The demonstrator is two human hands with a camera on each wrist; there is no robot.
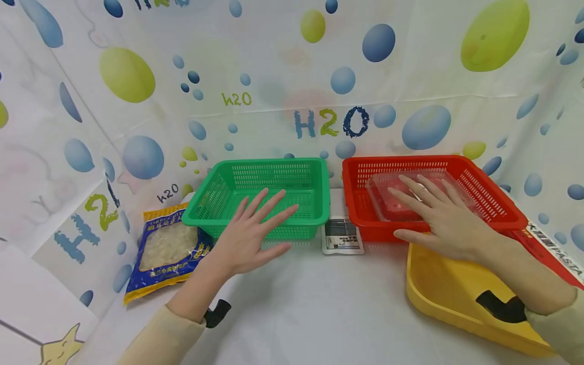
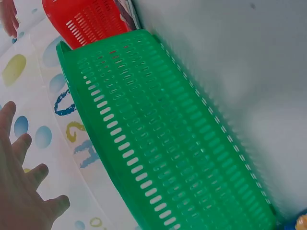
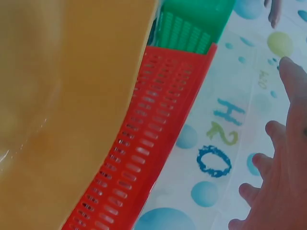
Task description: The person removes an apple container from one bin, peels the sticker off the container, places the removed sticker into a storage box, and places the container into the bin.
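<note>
My left hand (image 1: 248,238) is held with spread fingers over the front of the green basket (image 1: 255,221), gripping nothing. Slotted sides and a bare floor show in that basket. Over the red basket (image 1: 490,203) my right hand (image 1: 449,223) spreads its fingers too, with nothing in its grasp. A clear plastic package with red contents (image 1: 394,200) lies in the red basket, partly hidden by the right hand. Below the right forearm sits a yellow tub (image 1: 438,289). The left wrist view shows the left hand's fingertips (image 2: 57,205) apart from the green basket.
A blue and yellow bag of pasta (image 1: 169,248) leans left of the green basket. Between the baskets lies a small flat packet (image 1: 342,237). A red pasta package (image 1: 547,253) lies at the far right. A patterned curtain (image 1: 274,66) hangs close behind.
</note>
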